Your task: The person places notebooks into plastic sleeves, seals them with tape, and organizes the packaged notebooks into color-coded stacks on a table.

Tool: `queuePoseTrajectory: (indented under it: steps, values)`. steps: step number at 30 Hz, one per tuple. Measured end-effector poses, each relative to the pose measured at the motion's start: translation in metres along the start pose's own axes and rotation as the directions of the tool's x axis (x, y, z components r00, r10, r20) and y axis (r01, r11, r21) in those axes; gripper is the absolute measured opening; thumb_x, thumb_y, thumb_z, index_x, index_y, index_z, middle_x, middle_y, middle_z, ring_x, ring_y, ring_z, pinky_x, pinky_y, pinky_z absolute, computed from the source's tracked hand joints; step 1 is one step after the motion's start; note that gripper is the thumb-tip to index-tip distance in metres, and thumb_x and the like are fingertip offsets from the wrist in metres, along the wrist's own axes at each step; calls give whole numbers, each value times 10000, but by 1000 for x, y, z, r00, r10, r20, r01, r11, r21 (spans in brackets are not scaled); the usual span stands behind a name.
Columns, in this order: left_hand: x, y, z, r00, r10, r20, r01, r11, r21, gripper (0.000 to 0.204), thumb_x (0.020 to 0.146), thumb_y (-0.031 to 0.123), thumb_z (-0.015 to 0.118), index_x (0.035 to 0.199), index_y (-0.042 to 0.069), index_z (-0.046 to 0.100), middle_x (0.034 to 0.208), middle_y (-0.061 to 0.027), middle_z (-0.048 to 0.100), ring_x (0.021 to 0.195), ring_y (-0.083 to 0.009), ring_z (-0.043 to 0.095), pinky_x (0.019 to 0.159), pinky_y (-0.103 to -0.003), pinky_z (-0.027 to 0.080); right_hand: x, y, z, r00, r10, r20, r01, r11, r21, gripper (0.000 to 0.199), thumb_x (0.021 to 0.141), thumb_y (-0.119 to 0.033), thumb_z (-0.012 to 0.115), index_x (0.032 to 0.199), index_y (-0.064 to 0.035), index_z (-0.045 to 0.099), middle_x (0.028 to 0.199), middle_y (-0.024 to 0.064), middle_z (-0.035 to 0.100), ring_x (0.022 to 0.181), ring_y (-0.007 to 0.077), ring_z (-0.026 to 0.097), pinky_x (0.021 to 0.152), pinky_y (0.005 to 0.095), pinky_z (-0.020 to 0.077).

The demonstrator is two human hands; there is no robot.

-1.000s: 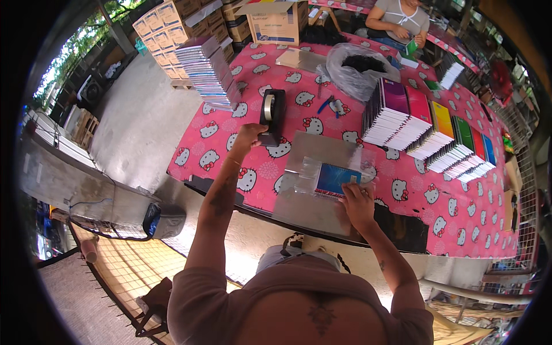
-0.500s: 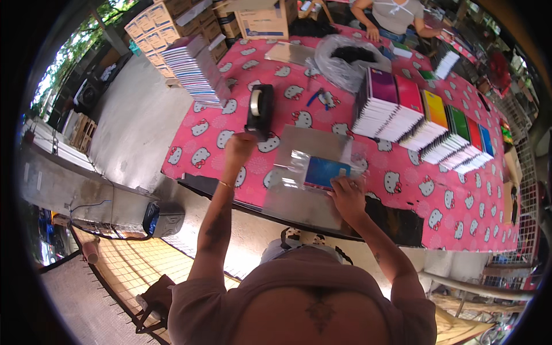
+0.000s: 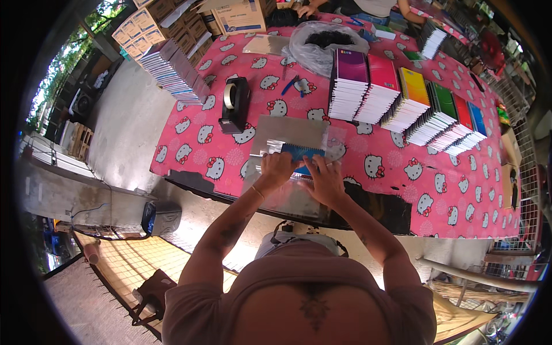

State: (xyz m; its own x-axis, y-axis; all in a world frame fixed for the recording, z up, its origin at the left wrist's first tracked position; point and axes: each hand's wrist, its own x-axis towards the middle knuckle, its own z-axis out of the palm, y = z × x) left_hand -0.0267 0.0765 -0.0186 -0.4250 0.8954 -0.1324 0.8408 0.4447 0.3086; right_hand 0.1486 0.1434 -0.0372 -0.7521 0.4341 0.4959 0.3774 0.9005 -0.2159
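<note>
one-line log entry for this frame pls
left hand: on clear plastic sleeve | right hand: on blue spiral notebook | tape dispenser: left of sleeve, untouched | surface: pink patterned tablecloth

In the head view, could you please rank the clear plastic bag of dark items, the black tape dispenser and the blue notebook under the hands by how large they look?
1. Clear plastic bag, largest.
2. Black tape dispenser.
3. Blue notebook, smallest as seen, but the left hand and right hand cover part of it, so ranks 2 and 3 are unsure.
</note>
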Motion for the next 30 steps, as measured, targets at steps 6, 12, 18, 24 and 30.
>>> queuePoseTrajectory:
  steps: [6,12,18,24,30]
  values:
    - [-41,-5,17,802,457,-384,-486,874,26,386,759,332,776,1016,89,624,934,-158,611,888,-364,601,871,-459,445,29,50,34,979,179,92,-190,975,117,326,917,-420,618,1107,-182,733,1246,73,591,1170,329,528,934,488,410]
    - [-41,-11,-11,598,414,-687,-717,659,-227,304,853,88,672,1144,22,616,922,-175,660,847,-354,641,738,-466,501,94,116,-9,584,148,798,-790,334,515,765,945,-736,350,1239,-103,663,1193,151,671,1035,361,677,863,479,521]
    - [-15,-50,19,907,59,-416,-346,666,-661,71,960,26,540,1019,15,577,968,-205,686,773,-298,670,672,-394,520,81,79,-43,506,193,841,-863,127,490,758,941,-693,440,1400,-98,527,1363,149,572,1304,287,519,1031,477,443]
    - [63,-194,-35,613,-30,-790,-166,972,-166,323,864,127,672,1185,88,656,889,-120,659,768,-252,610,670,-381,516,79,22,-82,970,-217,112,164,919,359,345,822,-248,760,1132,-125,675,1380,72,548,1331,290,467,1101,492,338]
    - [85,-255,-66,964,-265,-19,59,281,-958,195,890,258,710,1015,109,695,868,15,616,736,-113,582,662,-277,454,92,-24,-95,998,-51,-34,61,910,410,238,844,-230,730,1060,-138,692,1286,63,597,1177,282,553,1064,461,351]
